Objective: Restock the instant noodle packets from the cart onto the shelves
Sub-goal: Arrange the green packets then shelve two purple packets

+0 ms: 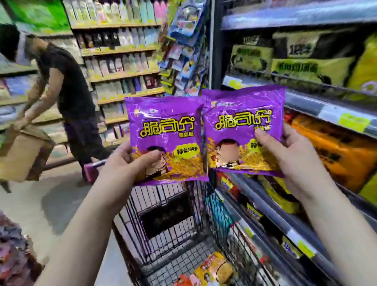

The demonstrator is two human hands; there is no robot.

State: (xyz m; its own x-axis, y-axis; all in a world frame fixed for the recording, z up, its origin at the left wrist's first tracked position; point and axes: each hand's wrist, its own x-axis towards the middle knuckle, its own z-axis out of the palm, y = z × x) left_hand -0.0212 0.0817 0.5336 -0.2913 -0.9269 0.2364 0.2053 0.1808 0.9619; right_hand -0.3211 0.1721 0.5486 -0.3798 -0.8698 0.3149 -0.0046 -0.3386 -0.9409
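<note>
I hold up two purple instant noodle packets side by side above the cart. My left hand (126,160) grips the left purple packet (166,126) at its lower left corner, thumb across the front. My right hand (293,155) grips the right purple packet (243,116) at its lower right corner, thumb on the front. The black wire cart (166,220) stands below, with yellow and orange noodle packets (212,275) lying on its floor. The shelves (337,114) on the right carry yellow, orange and green packets.
A person in a dark shirt (67,84) bends over a cardboard box (23,154) in the aisle to the left, ahead of the cart. Shelves of bottles (118,47) fill the back wall. Red packets (8,256) are piled at the lower left.
</note>
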